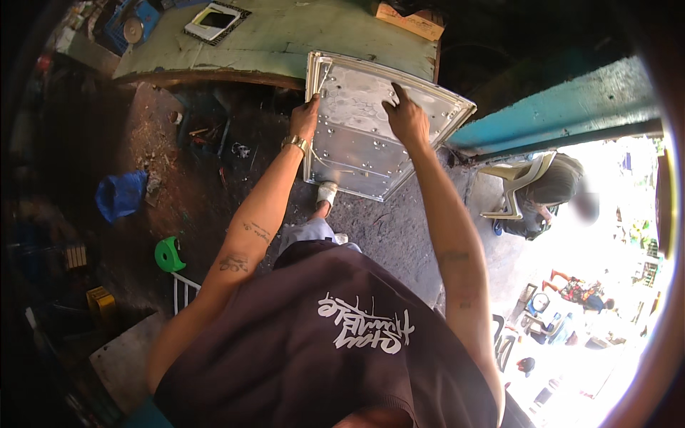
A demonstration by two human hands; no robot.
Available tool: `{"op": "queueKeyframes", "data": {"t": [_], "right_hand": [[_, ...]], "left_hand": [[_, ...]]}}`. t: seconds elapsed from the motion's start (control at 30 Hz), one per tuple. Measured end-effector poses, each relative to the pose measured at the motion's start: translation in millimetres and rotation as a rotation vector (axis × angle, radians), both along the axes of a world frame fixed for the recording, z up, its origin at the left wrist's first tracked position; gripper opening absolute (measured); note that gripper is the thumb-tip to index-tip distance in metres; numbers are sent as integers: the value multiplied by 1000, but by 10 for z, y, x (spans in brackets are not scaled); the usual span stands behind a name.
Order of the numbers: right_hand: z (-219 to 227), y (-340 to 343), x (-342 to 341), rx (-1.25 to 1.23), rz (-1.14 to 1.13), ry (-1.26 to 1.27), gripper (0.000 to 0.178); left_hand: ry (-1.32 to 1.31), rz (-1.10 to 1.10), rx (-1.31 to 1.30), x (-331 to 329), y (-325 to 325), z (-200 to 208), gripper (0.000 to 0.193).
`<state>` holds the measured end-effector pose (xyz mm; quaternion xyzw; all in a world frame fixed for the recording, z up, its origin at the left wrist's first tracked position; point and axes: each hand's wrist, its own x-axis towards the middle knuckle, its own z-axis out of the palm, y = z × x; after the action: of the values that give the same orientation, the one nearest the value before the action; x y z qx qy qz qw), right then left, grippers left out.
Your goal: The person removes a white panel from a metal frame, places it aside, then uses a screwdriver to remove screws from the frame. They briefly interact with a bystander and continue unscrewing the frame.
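A large rectangular metal panel (357, 146) with a raised pale frame stands tilted in front of me, its far edge against the green workbench (264, 60). Its silvery face is stained and scattered with small specks, and a thin pale strip runs near the left side. My left hand (307, 118) is closed on the panel's left edge, with a gold-coloured watch on that wrist. Over the panel's face is my right hand (409, 123), index finger stretched out and thumb apart, holding nothing. Whether its fingertips touch the surface I cannot tell.
My shoe (327, 192) is at the panel's near edge. A blue bag (121, 195) and a green round object (168, 255) are to the left. A tablet-like object (214, 20) lies on the bench. At right, a person (531, 214) sits on a pale chair (510, 189) by a bright opening.
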<state>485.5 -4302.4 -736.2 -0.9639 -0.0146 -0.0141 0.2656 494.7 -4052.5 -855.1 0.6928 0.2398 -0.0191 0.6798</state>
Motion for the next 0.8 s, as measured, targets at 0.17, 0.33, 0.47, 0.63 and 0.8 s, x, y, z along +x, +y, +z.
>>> {"op": "queueKeyframes", "data": {"t": [0.17, 0.33, 0.47, 0.63, 0.8], "right_hand": [[-349, 347, 1178, -257, 36, 77, 53], [-735, 523, 1614, -561, 116, 47, 32], [-812, 483, 1799, -628, 172, 57, 28], [-796, 426, 1837, -613, 193, 114, 29], [-772, 411, 1788, -587, 199, 88, 36]], "left_hand": [[-165, -30, 311, -30, 17, -109, 67], [-167, -73, 269, -244, 111, 120, 67], [-148, -74, 305, -823, 339, 351, 64], [63, -35, 471, -2493, 1224, 31, 55], [258, -60, 715, -4436, 2040, -678, 59]]}}
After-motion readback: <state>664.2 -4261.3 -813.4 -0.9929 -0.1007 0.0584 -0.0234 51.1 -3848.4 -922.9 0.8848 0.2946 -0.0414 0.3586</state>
